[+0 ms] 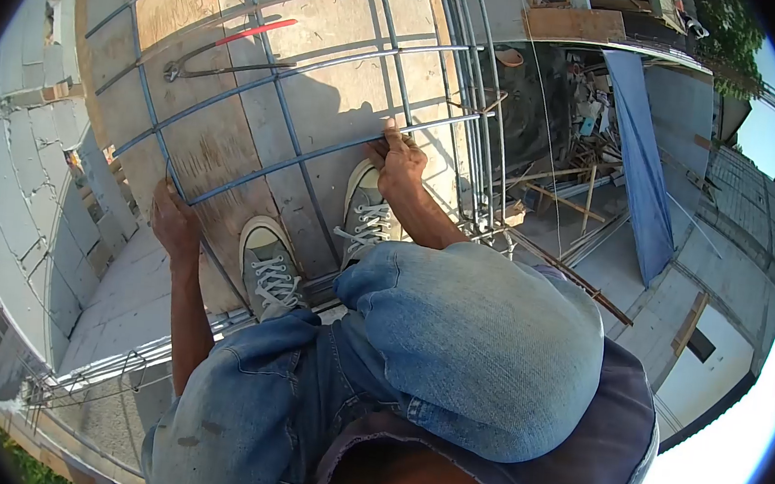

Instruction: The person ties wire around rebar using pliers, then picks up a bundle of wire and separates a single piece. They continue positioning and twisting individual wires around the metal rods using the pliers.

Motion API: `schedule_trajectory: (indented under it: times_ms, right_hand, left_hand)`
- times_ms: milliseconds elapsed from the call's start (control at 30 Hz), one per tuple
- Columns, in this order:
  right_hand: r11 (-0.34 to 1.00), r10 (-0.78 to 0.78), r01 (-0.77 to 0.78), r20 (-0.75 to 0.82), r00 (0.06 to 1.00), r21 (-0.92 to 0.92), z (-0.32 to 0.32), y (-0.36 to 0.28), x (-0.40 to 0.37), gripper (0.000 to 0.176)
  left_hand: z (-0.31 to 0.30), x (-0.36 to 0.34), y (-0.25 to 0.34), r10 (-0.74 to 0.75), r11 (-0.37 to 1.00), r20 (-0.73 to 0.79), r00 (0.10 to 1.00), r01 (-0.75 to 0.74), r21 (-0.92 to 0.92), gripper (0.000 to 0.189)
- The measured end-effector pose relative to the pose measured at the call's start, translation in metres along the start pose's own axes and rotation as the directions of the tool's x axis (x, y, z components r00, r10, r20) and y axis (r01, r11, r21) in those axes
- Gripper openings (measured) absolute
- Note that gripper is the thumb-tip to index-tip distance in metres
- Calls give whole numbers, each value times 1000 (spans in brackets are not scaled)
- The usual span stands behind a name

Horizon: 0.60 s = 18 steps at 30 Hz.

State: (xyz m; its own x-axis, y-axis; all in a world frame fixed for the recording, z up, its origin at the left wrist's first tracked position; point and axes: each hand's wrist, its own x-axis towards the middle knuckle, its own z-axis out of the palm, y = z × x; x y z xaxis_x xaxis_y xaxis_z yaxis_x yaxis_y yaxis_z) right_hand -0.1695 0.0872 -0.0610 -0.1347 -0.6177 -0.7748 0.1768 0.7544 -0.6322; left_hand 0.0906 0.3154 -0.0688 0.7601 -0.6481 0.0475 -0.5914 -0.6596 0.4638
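Observation:
A grid of steel rebar (250,175) lies over plywood sheets in front of me. My left hand (175,221) is closed on rebar at the grid's near left corner, where a crosswise bar ends. My right hand (400,165) pinches the same crosswise bar farther right, beside a crossing and just past my shoe. Its fingertips are partly hidden behind the bar. Beyond both hands, a pair of long-handled pincers (257,31) rests among the bars, with red covering on one handle. The other handle looks bare and dark.
My canvas shoes (270,269) stand on the plywood (220,149) at its near edge. Upright and bundled bars (482,112) line the right side. Past them, lower down, are a blue sheet (639,163) and scrap timber (585,199). A block wall (22,210) is at left.

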Motion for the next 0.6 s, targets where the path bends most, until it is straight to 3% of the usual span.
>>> schedule_trajectory:
  times_ms: [300,367,400,433,467,500,533,600]
  right_hand:
    - [997,-18,25,105,994,-70,-14,-10,-15,41]
    - [950,-96,130,131,987,-285,-18,-20,-20,36]
    - [879,-230,280,172,958,-387,-9,-28,-31,31]
    - [592,-460,545,307,833,-594,-4,-33,-37,25]
    - [331,-642,782,481,597,-529,2,-37,-35,22]
    - [26,-726,914,621,297,-406,8,-39,-30,18]
    - [29,-728,914,618,297,-404,15,-40,-22,18]
    - [-257,-558,920,822,109,-296,26,-40,-4,14]
  left_hand:
    - [-3,2,-6,51,998,-9,999,-52,-38,24]
    - [-6,3,-4,40,998,-3,999,-40,-52,24]
    - [-7,4,-1,27,997,17,999,-26,-67,24]
    - [-7,6,2,28,997,8,1000,-28,-69,24]
    - [-9,6,5,-8,998,39,999,10,-65,24]
    - [-11,5,8,-42,997,72,997,46,-59,25]
    - [-12,4,7,-39,998,71,997,43,-56,25]
    - [-10,4,6,-21,998,54,998,24,-52,24]
